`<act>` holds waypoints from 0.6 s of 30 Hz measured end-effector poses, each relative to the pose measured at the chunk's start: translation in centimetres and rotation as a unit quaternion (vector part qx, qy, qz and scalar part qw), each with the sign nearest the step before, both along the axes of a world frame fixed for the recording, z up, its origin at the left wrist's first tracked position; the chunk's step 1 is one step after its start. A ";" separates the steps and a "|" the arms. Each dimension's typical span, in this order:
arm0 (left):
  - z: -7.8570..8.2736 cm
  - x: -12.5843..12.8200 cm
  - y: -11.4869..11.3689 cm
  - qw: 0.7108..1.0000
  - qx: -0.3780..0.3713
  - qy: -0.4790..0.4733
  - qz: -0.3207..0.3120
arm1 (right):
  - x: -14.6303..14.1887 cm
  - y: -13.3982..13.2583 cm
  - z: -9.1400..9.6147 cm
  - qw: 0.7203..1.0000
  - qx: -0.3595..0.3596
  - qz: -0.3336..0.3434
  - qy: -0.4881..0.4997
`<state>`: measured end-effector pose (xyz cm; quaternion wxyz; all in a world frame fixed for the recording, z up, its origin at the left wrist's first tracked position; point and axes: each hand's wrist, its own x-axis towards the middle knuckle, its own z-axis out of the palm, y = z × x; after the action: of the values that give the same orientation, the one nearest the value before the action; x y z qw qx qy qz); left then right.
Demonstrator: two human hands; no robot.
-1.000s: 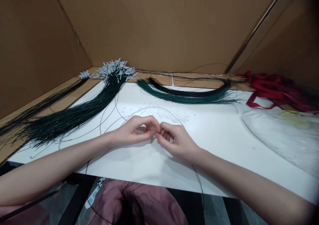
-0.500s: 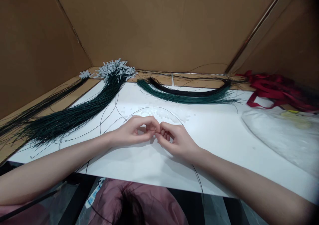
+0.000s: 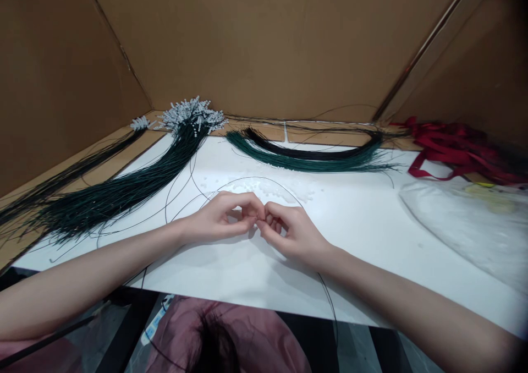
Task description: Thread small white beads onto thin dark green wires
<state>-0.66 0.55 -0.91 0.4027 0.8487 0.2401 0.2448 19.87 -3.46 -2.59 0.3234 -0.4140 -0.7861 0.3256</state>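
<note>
My left hand (image 3: 225,216) and my right hand (image 3: 291,231) meet fingertip to fingertip over the white table (image 3: 363,224). Both are closed in a pinch on a thin dark wire (image 3: 251,179) that arcs away behind them and trails off past the right wrist over the table's near edge. What sits between the fingertips is too small to make out. Small white beads (image 3: 264,186) lie scattered just beyond the hands.
A bundle of green wires tipped with white beads (image 3: 136,183) fans out at the left. A curved green and black wire bundle (image 3: 313,158) lies at the back. Red ribbon (image 3: 457,147) and a clear plastic bag (image 3: 466,224) sit right. Cardboard walls (image 3: 264,43) enclose the table.
</note>
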 end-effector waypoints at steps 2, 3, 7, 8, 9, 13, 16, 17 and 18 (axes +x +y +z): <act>0.0 0.0 0.0 1.000 0.006 0.000 0.001 | 0.0 0.0 0.0 1.000 0.000 0.001 0.002; 0.0 0.0 0.0 1.000 0.008 0.000 0.001 | 0.0 0.0 0.0 1.000 -0.001 0.001 0.003; -0.1 0.0 0.0 1.000 0.007 -0.001 0.004 | 0.0 0.0 0.1 1.000 -0.003 -0.003 0.005; -0.1 0.0 -0.1 1.000 0.007 -0.001 0.005 | 0.0 0.0 0.1 1.000 -0.002 -0.003 0.004; -0.1 0.0 -0.1 1.000 0.007 -0.002 0.004 | 0.0 0.0 0.1 1.000 -0.001 -0.003 0.004; 0.0 0.0 0.0 1.000 0.008 -0.004 0.004 | 0.0 0.1 0.0 1.000 0.002 -0.002 0.002; 0.0 0.0 0.0 1.000 0.001 -0.007 0.005 | -0.1 0.1 0.0 1.000 0.004 -0.002 -0.002; 0.0 0.0 0.1 1.000 -0.001 -0.008 0.005 | -0.1 0.1 0.0 1.000 0.004 -0.003 -0.003; 0.0 0.0 0.1 1.000 -0.001 -0.010 0.006 | -0.1 0.1 0.0 1.000 0.002 -0.003 -0.003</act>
<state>-0.63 0.62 -0.88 0.4046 0.8443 0.2415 0.2550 19.75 -3.37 -2.54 0.3235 -0.4167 -0.7863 0.3216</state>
